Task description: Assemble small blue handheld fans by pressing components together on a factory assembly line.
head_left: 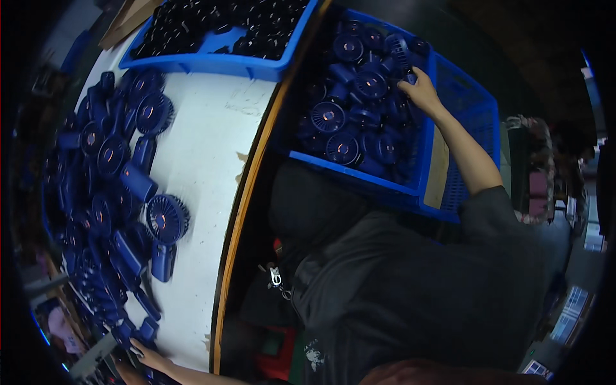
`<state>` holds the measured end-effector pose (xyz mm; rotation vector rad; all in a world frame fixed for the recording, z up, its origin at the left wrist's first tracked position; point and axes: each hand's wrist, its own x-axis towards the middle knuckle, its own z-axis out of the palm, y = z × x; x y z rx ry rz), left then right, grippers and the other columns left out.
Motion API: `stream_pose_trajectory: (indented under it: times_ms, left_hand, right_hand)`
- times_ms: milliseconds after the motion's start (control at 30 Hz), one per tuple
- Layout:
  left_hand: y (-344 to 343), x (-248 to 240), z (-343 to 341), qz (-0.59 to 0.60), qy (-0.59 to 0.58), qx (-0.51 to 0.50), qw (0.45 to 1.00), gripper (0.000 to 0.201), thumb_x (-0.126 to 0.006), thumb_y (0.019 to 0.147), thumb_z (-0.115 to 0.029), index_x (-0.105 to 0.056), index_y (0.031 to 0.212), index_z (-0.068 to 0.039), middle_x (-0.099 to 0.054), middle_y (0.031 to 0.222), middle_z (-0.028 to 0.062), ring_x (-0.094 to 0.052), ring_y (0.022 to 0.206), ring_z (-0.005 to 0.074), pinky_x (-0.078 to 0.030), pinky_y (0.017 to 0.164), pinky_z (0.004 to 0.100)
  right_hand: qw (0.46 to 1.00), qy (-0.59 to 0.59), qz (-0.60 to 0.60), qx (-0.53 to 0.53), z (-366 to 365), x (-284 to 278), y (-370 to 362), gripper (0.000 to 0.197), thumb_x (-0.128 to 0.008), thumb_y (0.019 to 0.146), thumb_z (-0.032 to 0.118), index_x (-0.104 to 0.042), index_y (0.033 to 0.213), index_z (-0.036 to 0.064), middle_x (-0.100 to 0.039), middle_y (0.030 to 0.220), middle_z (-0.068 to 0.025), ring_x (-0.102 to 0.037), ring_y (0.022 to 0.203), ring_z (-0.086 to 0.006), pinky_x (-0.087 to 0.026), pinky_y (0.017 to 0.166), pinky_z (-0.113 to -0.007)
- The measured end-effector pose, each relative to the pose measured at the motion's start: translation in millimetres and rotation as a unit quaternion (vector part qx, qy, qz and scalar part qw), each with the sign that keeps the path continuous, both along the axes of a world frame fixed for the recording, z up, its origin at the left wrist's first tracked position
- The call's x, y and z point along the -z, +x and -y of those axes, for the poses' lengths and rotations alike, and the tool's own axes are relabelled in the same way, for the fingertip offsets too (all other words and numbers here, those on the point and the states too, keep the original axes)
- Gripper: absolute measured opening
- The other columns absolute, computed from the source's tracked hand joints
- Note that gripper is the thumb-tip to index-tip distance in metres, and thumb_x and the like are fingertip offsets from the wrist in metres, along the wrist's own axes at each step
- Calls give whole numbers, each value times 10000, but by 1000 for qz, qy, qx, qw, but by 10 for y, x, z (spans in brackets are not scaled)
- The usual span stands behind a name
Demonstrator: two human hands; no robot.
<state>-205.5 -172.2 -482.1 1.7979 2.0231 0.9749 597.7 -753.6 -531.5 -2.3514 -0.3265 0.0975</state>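
My right hand (420, 93) reaches into a blue crate (359, 172) at the upper right. Its thumb and fingers are closed on a dark blue handheld fan (398, 51), whose round grille points up at the crate's far side. Similar fans, such as one with a round head (328, 117), fill the crate around it. At the lower left, my left hand (151, 358) is at the near end of a heap of dark blue handheld fans (112, 154) on the white tabletop (199, 141). Its fingers are dim and partly hidden, so their grip is unclear.
A blue tray (212, 64) of small black parts stands at the table's far end. One fan (165, 221) lies at the heap's right side. The table's wooden edge (247, 186) runs between heap and crate. Another blue crate (471, 122) with cardboard adjoins the full one.
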Motion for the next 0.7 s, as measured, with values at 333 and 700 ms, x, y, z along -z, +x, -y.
stream_pose_trajectory:
  times_ms: [333, 700]
  left_hand:
    - [500, -358, 406, 88, 114, 64, 988, 510, -651, 951, -357, -598, 1155, 108, -660, 1052, 244, -623, 925, 318, -517, 821, 427]
    - [682, -877, 1152, -395, 451, 159, 784, 572, -716, 879, -111, -439, 1371, -18, -619, 1097, 318, -655, 958, 415, -522, 895, 445]
  right_hand:
    - [993, -107, 17, 52, 496, 281, 178, 675, -754, 751, 350, -584, 1282, -29, -654, 1210, -239, -627, 1143, -363, -473, 1002, -403]
    - [972, -194, 113, -65, 278, 395, 922, 677, -752, 789, 328, -548, 1340, -8, -587, 1339, -223, -564, 1241, -366, -435, 1068, -410]
